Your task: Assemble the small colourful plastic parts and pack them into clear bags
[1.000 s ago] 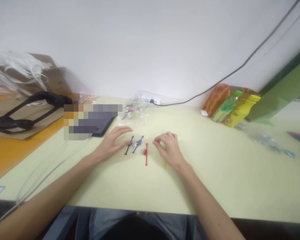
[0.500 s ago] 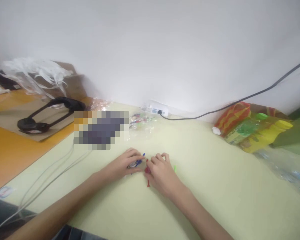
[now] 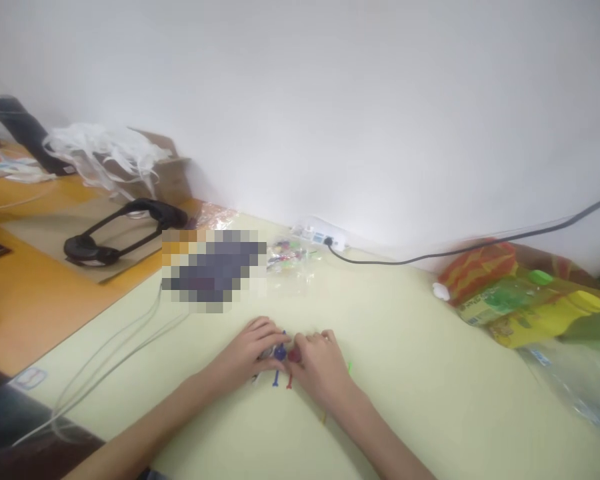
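My left hand [image 3: 247,350] is closed, with thumb and fingers pinching a small blue plastic piece [image 3: 280,353]. A thin blue stem with a forked end sticks out below it toward me. My right hand [image 3: 323,360] grips a small red plastic piece [image 3: 295,355] of similar shape, whose stem also points toward me. The two pieces stand side by side, close together; whether they touch I cannot tell. Part of something pale is hidden under my left fingers. A bright green bit [image 3: 350,367] shows past my right hand, and a yellowish bit [image 3: 323,418] lies by my right wrist.
A clear bag of small coloured parts [image 3: 293,257] lies behind my hands, beside a blurred-out dark object [image 3: 215,267]. A white power strip [image 3: 325,233] with a black cable [image 3: 405,261] is by the wall. Packaged bottles [image 3: 530,300] are at right, a black headset-like frame [image 3: 123,233] at left.
The view has shifted, so everything sits lower and slightly further right. The blue piece has turned so its stem points toward me, and it is now closer to the red one.
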A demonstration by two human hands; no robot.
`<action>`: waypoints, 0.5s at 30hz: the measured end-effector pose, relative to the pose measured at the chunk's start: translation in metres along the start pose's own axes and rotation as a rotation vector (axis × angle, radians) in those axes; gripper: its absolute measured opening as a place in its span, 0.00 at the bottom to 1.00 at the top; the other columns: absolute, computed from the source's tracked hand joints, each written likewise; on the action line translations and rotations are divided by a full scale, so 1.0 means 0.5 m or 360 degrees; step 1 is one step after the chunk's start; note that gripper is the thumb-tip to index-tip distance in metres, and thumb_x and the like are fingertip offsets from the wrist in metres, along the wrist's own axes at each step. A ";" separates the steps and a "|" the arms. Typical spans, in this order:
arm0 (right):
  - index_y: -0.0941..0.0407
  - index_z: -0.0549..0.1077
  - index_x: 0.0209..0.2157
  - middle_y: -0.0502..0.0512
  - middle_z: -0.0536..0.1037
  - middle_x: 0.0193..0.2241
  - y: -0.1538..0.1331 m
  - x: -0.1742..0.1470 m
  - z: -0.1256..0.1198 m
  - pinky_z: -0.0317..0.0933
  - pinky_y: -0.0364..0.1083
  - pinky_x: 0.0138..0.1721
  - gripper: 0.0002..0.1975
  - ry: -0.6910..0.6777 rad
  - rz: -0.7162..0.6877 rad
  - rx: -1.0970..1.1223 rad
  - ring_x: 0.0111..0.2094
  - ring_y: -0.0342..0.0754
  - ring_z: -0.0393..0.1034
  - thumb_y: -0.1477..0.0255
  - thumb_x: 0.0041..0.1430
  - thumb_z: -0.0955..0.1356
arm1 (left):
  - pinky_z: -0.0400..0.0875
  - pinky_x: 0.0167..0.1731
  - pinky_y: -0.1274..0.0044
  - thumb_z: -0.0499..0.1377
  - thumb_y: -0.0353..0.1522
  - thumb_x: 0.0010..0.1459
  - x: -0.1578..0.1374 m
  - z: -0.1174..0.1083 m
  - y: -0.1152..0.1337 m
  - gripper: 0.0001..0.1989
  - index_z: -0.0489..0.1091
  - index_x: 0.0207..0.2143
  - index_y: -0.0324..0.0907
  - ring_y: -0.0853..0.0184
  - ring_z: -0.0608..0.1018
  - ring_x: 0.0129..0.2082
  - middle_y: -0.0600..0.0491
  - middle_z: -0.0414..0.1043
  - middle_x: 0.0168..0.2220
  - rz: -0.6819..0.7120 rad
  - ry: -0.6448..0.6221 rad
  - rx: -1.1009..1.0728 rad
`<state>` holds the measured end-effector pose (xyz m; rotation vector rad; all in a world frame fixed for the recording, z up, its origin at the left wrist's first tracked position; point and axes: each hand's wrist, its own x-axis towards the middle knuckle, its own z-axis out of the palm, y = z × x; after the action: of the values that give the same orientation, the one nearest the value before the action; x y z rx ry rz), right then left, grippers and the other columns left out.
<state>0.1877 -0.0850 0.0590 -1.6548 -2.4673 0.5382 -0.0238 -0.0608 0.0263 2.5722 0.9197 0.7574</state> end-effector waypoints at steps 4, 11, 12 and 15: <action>0.56 0.75 0.39 0.56 0.83 0.35 -0.014 -0.008 0.014 0.57 0.51 0.50 0.03 -0.0007 0.0105 0.0075 0.40 0.54 0.76 0.75 0.61 0.69 | 0.69 0.53 0.67 0.64 0.44 0.63 -0.006 -0.007 -0.005 0.20 0.74 0.53 0.44 0.60 0.73 0.50 0.48 0.76 0.45 0.0177 -0.0042 -0.0037; 0.54 0.74 0.32 0.53 0.81 0.31 -0.054 -0.035 0.038 0.57 0.45 0.35 0.07 0.0083 0.0410 0.0268 0.33 0.51 0.74 0.79 0.62 0.67 | 0.69 0.51 0.69 0.60 0.44 0.66 -0.013 -0.009 -0.032 0.16 0.74 0.49 0.43 0.61 0.74 0.49 0.48 0.75 0.44 0.0328 -0.0090 -0.0071; 0.54 0.74 0.31 0.53 0.80 0.29 -0.062 -0.036 0.037 0.57 0.45 0.34 0.08 0.0076 0.0464 0.0292 0.32 0.50 0.73 0.80 0.60 0.66 | 0.69 0.52 0.68 0.60 0.44 0.66 -0.015 -0.010 -0.034 0.17 0.73 0.49 0.43 0.61 0.73 0.49 0.48 0.75 0.44 0.0325 -0.0074 -0.0074; 0.54 0.72 0.30 0.51 0.78 0.25 -0.082 -0.035 0.032 0.54 0.44 0.30 0.11 0.0051 0.0614 0.0371 0.27 0.48 0.71 0.84 0.57 0.65 | 0.68 0.54 0.66 0.59 0.42 0.68 -0.020 -0.014 -0.035 0.16 0.72 0.52 0.44 0.59 0.72 0.51 0.47 0.74 0.48 0.0263 -0.0017 -0.0120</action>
<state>0.1540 -0.1185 0.0605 -2.0226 -1.9750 0.7997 -0.0430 -0.0535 0.0206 2.6060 0.6673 0.8053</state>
